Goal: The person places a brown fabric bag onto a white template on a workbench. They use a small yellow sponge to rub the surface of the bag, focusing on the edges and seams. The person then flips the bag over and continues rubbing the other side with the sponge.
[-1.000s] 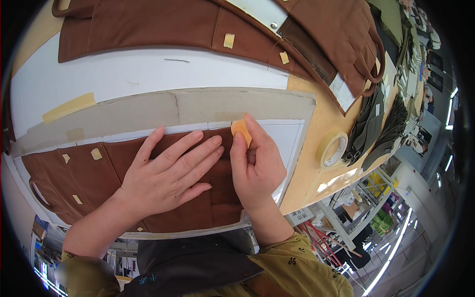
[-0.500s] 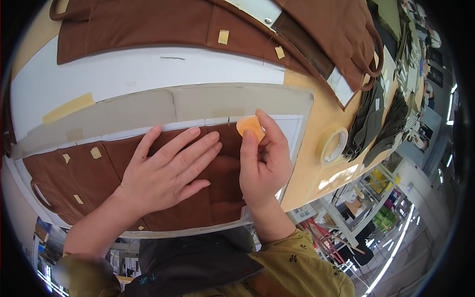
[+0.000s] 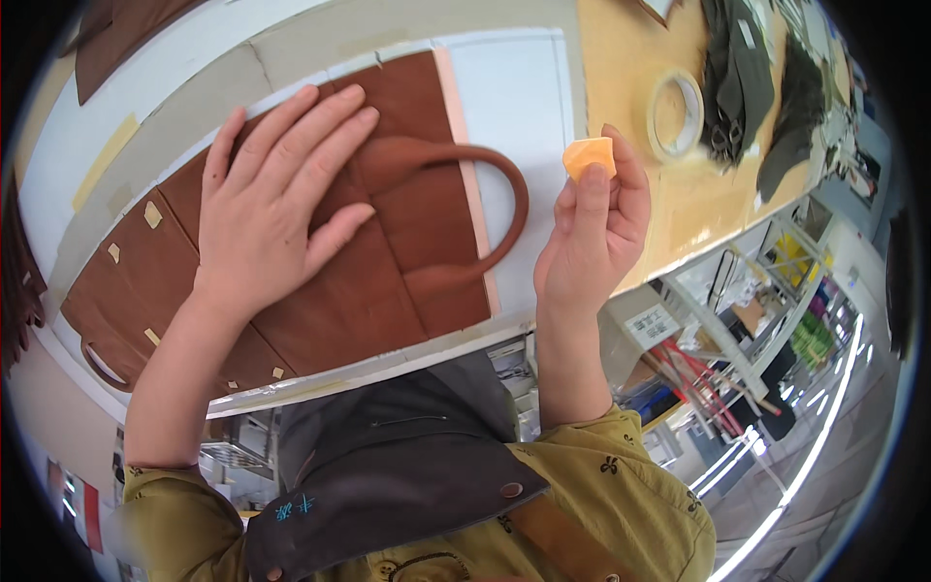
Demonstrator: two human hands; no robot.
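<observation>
My left hand (image 3: 276,199) lies flat, fingers stretched out, on a brown leather bag panel (image 3: 320,325). A looped brown handle (image 3: 521,209) sticks out past the panel's right edge, which has a pale pink strip (image 3: 465,160) along it. Small bits of yellowish tape (image 3: 152,214) dot the leather. Held up to the right of the panel, above the work surface, my right hand (image 3: 587,242) pinches a small flat orange piece (image 3: 585,151) between thumb and fingers. What the piece is made of, I cannot tell.
Under the panel is a white board (image 3: 519,87) with a grey border (image 3: 291,48). A roll of tape (image 3: 694,107) stands on the wooden table at the right, beside dark leather pieces (image 3: 742,82). Shelving with red rods (image 3: 689,378) is below the table edge.
My right hand has moved right with the orange piece, off the leather. The right end of the panel, with its looped handle, now lies spread out. My left hand still rests on the leather.
</observation>
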